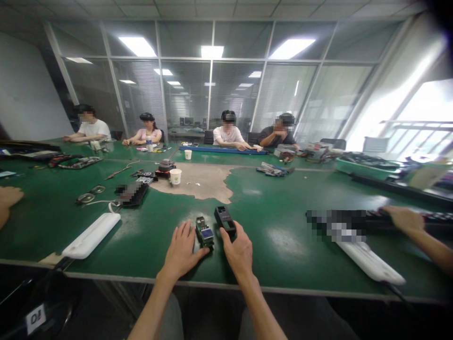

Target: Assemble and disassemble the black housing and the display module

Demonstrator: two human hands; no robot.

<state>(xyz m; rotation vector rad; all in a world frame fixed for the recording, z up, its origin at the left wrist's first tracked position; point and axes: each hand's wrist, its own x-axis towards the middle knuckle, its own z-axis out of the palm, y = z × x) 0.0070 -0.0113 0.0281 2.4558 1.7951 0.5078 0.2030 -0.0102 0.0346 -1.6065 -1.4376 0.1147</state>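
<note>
My left hand [181,249] lies flat on the green table, fingers stretched forward and thumb out to the right. Just beside it sits a small circuit board [204,233] with a blue-grey screen; the thumb is at its near end, though I cannot tell whether it touches. My right hand [238,245] is closed around a black plastic housing [225,219], an oblong case with openings in its face. The housing is tilted, its far end toward the upper left, to the right of the board.
A white power strip [92,235] lies to the left, another white strip [371,259] to the right. Paper cups [175,176], glasses [90,194] and a green basket [368,169] stand farther off. Another person's hand [406,220] reaches in at right; several people sit opposite.
</note>
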